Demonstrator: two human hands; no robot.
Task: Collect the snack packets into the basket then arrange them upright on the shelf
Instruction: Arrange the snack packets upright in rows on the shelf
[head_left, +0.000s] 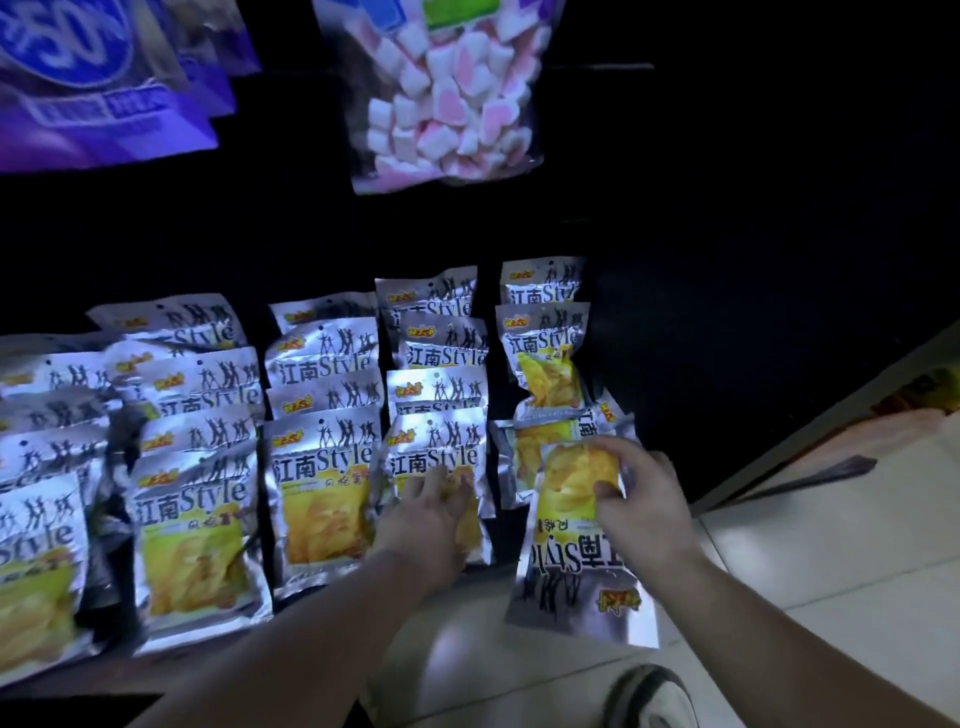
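Rows of silver snack packets (197, 525) stand upright on the dark shelf (675, 364), filling it from the far left. The left hand (431, 525) reaches in from below, forearm stretched forward, fingers spread flat against the front packet (441, 457) of the fourth row. Just beside it, the right hand (639, 499) pinches an upside-down packet (576, 566) by its yellow end, thumb on the front, its silver end hanging over the pale floor (831, 545). Above hangs a marshmallow bag (447, 88).

shiny silver foil snack packets (322, 499) with clear windows, glossy clear plastic marshmallow bag (447, 93), smooth glossy floor tiles (831, 545)
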